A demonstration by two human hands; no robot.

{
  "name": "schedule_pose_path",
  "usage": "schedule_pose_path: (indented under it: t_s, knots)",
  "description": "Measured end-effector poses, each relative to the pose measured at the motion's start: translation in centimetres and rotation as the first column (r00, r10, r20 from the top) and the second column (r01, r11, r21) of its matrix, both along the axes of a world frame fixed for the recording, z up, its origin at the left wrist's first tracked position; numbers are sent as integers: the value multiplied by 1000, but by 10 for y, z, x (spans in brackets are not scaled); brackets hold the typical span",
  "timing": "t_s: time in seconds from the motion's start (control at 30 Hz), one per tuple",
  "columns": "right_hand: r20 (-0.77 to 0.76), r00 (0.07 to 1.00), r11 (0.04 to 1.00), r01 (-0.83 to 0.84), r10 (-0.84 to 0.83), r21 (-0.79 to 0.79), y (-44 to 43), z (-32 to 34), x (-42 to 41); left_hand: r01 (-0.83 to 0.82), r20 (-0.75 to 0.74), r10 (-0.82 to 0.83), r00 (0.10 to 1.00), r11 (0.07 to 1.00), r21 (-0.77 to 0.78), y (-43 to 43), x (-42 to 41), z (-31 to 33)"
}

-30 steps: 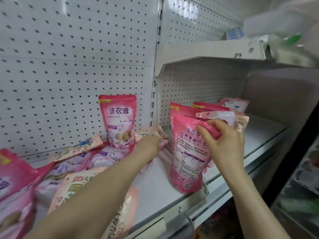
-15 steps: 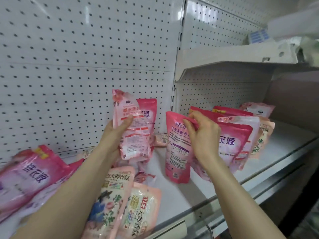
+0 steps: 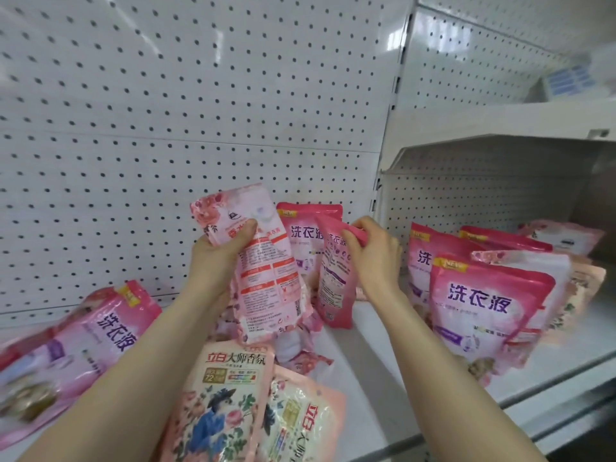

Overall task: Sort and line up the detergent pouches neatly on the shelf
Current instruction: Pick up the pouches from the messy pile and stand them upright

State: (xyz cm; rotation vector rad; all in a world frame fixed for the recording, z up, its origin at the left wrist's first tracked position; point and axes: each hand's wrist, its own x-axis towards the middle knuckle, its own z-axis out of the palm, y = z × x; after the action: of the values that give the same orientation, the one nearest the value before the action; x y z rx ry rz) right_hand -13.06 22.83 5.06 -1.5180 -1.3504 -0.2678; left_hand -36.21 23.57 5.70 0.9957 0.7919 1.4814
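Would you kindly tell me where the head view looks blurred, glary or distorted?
Head view: motion blur smears the flat pink detergent pouch at far left and the blue labels upper right; glare streaks the white perforated back panel; wide-angle distortion slants the white slotted upright post.

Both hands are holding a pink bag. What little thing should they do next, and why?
Probably the right hand should stand its dark pink bag straight beside the matching bag at the back wall, then let go. It pinches that bag's top, the bag leans, and its bottom looks already on the shelf. The left hand grips a paler flowery bag, which likely belongs elsewhere.
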Motion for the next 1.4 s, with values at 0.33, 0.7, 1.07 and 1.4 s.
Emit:
schedule_pose_path:
  t_s: [0.33,0.7,1.07,1.4]
  knots:
    - [-339,907,962,-273,249,-23,-20,-14,14,4,26,-6,1000,999,45,7,12,11]
    - [-508,736,754,-616,448,-229,-28,-24,-3,236,-554,-71,830,944,232,-6,36,26]
    - [-395,913,950,-203,97,-236,2,-50,18,-30,-495,125,860,980,196,20,20,14]
    - [168,975,688,223,-147,-691,64,-92,59,-29,-452,117,885,980,195,24,1,4]
